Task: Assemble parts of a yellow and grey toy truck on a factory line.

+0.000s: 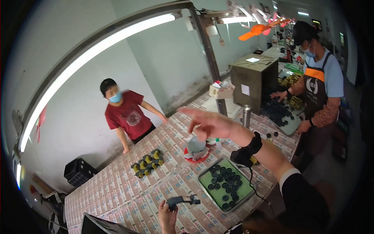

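Note:
My right hand (212, 123) is raised over the table, fingers stretched out and slightly blurred, holding nothing. A black strap with a small device (243, 155) sits around that wrist, and a thin cable hangs from it. At the lower middle, my left hand (168, 213) grips a dark grey curved device (181, 200) with a small bracket at its far end. To the right of it lies a green-lined metal tray (210, 197) with many round black pieces (228, 181). Beyond my right hand's wrist, a red dish (196, 158) carries a pale bag.
Black and yellow pieces (148, 163) lie grouped on the patterned table (113, 195). A person in a red shirt (134, 117) leans on its far edge. At right, an aproned co-worker (317, 82) handles black pieces on a tray. A steel flask (246, 116) stands near a brown cabinet (253, 82).

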Tool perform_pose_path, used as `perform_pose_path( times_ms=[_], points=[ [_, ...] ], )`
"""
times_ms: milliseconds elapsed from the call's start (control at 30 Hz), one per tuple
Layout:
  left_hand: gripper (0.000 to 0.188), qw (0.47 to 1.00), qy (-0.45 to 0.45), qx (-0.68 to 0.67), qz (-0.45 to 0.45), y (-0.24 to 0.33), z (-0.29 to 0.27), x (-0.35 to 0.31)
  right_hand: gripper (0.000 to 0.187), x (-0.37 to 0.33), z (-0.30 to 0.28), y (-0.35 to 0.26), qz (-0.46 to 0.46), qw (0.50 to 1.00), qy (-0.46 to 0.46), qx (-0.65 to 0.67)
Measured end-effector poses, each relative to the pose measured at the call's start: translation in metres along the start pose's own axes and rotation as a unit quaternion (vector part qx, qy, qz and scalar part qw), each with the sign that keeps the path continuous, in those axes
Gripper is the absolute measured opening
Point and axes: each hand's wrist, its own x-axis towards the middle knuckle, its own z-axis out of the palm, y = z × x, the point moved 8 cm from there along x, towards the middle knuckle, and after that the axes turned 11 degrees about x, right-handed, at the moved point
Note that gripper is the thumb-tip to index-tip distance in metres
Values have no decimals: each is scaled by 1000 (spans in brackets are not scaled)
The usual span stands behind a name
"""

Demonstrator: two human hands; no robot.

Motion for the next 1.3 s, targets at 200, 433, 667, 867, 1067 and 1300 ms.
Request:
perform_pose_path(
  times_ms=[200, 433, 667, 867, 1067, 1300],
  points=[
    [48, 959, -85, -263, 60, 51, 78, 23, 47, -95, 17, 103, 327, 740, -168, -563],
    [41, 957, -129, -258, 11, 28, 109, 24, 30, -172, -83, 120, 173, 749, 216, -602],
    [41, 979, -180, -84, -34, -36, 148, -23, 58, -252, -92, 216, 169, 808, 361, -433],
    [36, 918, -271, -182, -225, -85, 192, -44, 69, -226, -70, 226, 78, 829, 259, -489],
    [38, 955, -195, -17, -221, -135, 176, 1, 58, -254, -141, 219, 184, 733, 412, -509],
    [28, 946, -206, 138, -209, -161, 174, 64, 64, -284, -196, 205, 189, 687, 483, -509]
  ],
)
